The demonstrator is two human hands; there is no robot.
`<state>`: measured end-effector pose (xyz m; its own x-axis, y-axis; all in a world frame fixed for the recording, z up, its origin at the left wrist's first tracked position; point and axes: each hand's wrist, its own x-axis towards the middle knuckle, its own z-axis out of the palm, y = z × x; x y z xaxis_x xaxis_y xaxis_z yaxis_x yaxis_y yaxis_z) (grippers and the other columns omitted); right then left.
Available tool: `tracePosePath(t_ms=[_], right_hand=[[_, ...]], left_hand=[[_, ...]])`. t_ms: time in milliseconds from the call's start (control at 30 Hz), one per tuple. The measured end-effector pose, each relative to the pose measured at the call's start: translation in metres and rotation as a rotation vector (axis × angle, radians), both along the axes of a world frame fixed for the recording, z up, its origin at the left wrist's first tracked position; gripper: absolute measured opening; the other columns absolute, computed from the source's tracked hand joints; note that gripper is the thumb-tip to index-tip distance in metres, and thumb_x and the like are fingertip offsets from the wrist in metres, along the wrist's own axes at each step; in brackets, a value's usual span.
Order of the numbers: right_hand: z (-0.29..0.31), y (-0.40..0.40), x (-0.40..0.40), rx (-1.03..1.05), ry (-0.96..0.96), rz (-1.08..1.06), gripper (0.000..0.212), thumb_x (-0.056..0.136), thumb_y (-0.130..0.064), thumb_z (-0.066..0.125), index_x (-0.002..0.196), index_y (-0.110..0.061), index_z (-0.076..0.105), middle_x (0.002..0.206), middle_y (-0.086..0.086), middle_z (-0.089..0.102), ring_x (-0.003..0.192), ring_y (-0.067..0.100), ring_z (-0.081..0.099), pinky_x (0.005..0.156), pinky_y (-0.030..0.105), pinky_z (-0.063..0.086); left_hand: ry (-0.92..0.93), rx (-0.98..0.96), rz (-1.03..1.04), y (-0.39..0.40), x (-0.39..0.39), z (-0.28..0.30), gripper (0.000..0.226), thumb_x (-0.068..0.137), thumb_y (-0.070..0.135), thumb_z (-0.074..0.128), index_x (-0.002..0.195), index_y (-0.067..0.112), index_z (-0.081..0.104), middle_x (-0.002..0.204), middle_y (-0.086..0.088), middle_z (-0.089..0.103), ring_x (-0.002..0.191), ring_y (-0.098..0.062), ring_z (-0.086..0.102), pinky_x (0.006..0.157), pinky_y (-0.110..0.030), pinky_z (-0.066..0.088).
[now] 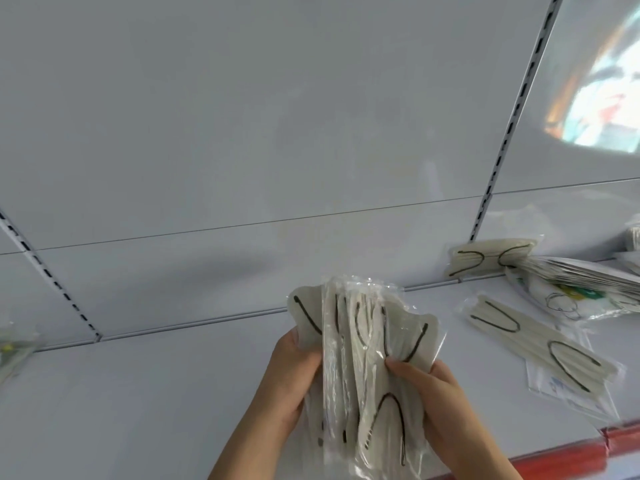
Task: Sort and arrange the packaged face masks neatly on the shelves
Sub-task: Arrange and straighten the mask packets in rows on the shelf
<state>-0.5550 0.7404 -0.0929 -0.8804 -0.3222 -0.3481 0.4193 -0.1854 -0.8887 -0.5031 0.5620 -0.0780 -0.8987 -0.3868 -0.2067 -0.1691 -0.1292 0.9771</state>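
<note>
I hold a bundle of packaged face masks point(360, 358), pale grey-green with black ear loops in clear plastic, upright above the white shelf point(156, 393). My left hand point(287, 379) grips the bundle's left side, thumb on its edge. My right hand point(440, 400) grips the right side, fingers curled onto the front. One packaged mask point(540, 344) lies flat on the shelf to the right. Another point(491, 258) leans against the back panel. A slanted stack of packaged masks point(581, 275) lies at the far right.
The shelf's back panel point(242, 150) has slotted uprights at left point(52, 278) and right point(512, 116). A red price strip point(571, 455) runs along the shelf's front edge at right. Part of a blurred package point(10, 351) shows at the far left.
</note>
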Motion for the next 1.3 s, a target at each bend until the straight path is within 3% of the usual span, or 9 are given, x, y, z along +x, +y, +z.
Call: tracePosePath(t_ms=[133, 200, 300, 367, 567, 667, 933, 1133, 1300], right_hand=[[-0.006, 0.000, -0.005, 0.150, 0.162, -0.102, 0.013, 0.089, -0.012, 0.070, 0.100, -0.006, 0.073, 0.089, 0.013, 0.078, 0.088, 0.032, 0.074, 0.086, 0.052, 0.058], [-0.007, -0.001, -0.004, 0.178, 0.211, -0.110, 0.015, 0.087, -0.013, 0.074, 0.101, -0.010, 0.073, 0.089, 0.008, 0.078, 0.086, 0.027, 0.075, 0.083, 0.047, 0.059], [-0.009, -0.002, -0.003, 0.208, 0.239, -0.141, 0.019, 0.085, -0.013, 0.077, 0.102, -0.012, 0.070, 0.085, 0.003, 0.078, 0.080, 0.020, 0.075, 0.072, 0.036, 0.057], [-0.010, -0.001, -0.004, 0.180, 0.223, -0.180, 0.011, 0.089, -0.012, 0.072, 0.100, -0.009, 0.070, 0.080, 0.003, 0.077, 0.076, 0.020, 0.073, 0.068, 0.033, 0.054], [-0.007, -0.014, -0.007, 0.146, 0.300, -0.097, 0.025, 0.099, -0.014, 0.057, 0.121, -0.025, 0.063, 0.111, -0.002, 0.072, 0.107, 0.017, 0.067, 0.093, 0.040, 0.054], [0.006, -0.019, -0.008, 0.153, 0.505, -0.047, 0.025, 0.098, -0.016, 0.058, 0.121, -0.025, 0.053, 0.111, -0.008, 0.068, 0.107, 0.012, 0.066, 0.084, 0.023, 0.054], [0.047, 0.015, -0.024, 0.035, 0.812, -0.017, 0.060, 0.096, -0.063, 0.037, 0.146, -0.031, 0.036, 0.132, -0.010, 0.059, 0.128, 0.010, 0.053, 0.108, 0.032, 0.042], [0.010, 0.131, -0.091, 1.413, 0.715, -0.108, 0.070, 0.086, -0.063, 0.055, 0.144, -0.027, 0.040, 0.138, -0.002, 0.053, 0.128, 0.023, 0.047, 0.103, 0.041, 0.041], [-0.021, 0.149, -0.104, 1.462, 0.634, -0.231, 0.027, 0.095, -0.036, 0.057, 0.098, -0.015, 0.074, 0.102, 0.000, 0.068, 0.108, 0.024, 0.057, 0.080, 0.031, 0.040]], left_hand=[[0.092, -0.190, 0.107, -0.002, 0.004, 0.004, 0.078, 0.095, 0.024, 0.070, 0.150, 0.054, 0.023, 0.152, 0.024, 0.040, 0.140, 0.001, 0.039, 0.110, -0.034, 0.040], [0.084, -0.252, 0.093, 0.000, 0.003, 0.004, 0.073, 0.100, 0.040, 0.058, 0.151, 0.059, 0.009, 0.159, 0.025, 0.024, 0.146, 0.004, 0.020, 0.114, -0.028, 0.028], [0.052, -0.182, 0.058, 0.001, 0.002, 0.001, 0.053, 0.089, 0.064, 0.058, 0.138, 0.051, 0.042, 0.141, 0.028, 0.052, 0.127, 0.019, 0.043, 0.113, -0.022, 0.036], [0.035, -0.163, 0.074, -0.002, 0.001, -0.008, 0.072, 0.074, 0.073, 0.072, 0.137, 0.047, 0.049, 0.138, 0.017, 0.060, 0.131, -0.001, 0.053, 0.113, -0.039, 0.044], [0.013, -0.055, -0.045, 0.006, -0.004, 0.003, 0.051, 0.088, 0.061, 0.065, 0.127, 0.028, 0.060, 0.117, 0.016, 0.072, 0.116, -0.004, 0.064, 0.109, -0.038, 0.046], [0.057, -0.102, -0.106, 0.019, -0.003, 0.015, 0.034, 0.090, 0.030, 0.075, 0.121, 0.020, 0.066, 0.107, 0.003, 0.078, 0.101, -0.015, 0.075, 0.091, -0.038, 0.060], [0.155, -0.422, -0.254, 0.027, -0.020, 0.026, 0.019, 0.081, 0.032, 0.084, 0.096, 0.039, 0.075, 0.096, 0.007, 0.079, 0.091, -0.014, 0.075, 0.080, -0.036, 0.062], [0.097, -0.118, -0.093, 0.046, -0.035, 0.023, 0.025, 0.084, 0.032, 0.079, 0.105, 0.019, 0.075, 0.096, 0.001, 0.080, 0.092, -0.016, 0.076, 0.084, -0.035, 0.056], [0.001, -0.042, -0.117, 0.061, -0.051, 0.015, 0.014, 0.090, 0.027, 0.073, 0.102, 0.018, 0.075, 0.092, -0.002, 0.080, 0.089, -0.020, 0.077, 0.084, -0.039, 0.057]])
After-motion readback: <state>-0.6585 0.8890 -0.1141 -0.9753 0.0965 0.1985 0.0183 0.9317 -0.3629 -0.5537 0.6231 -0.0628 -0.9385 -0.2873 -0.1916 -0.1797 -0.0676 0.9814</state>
